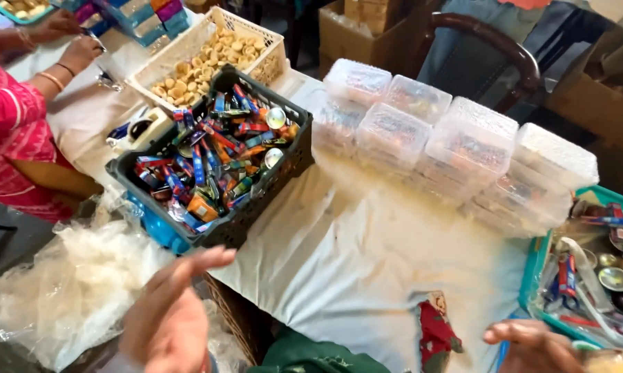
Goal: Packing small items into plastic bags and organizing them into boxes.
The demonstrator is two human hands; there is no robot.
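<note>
Now, left hand: I see my left hand (170, 314) low at the frame's bottom edge, blurred, fingers spread and loose, gripping nothing; it hovers just in front of the black crate.
Right hand: my right hand (532, 345) sits at the bottom right corner, only partly in view; fingers look extended and flat, nothing clasped that I can make out.
Nearest to left hand: a black slatted plastic crate (294, 162) heaped with small blue, red and orange wrapped packets and a few round silver foil cups, tilted on the table's near-left corner.
Nearest to right hand: a teal plastic tray (536, 266) holding silver foil cups and more wrapped packets, touching the table's right end.
Between the hands: a small red and green embroidered cloth piece (437, 335) lying on the white cloth-covered table (367, 249).
Behind: a stacked row of clear lidded plastic boxes (456, 148) running diagonally across the table.
Far left: a cream woven plastic basket (273, 59) of pale round biscuits, just beside the black crate.
Co-worker: a person in a pink patterned sleeve (7, 117) works at the top left, hands well apart from mine.
Lower left: crumpled clear plastic bags (70, 290) beside the table.
</note>
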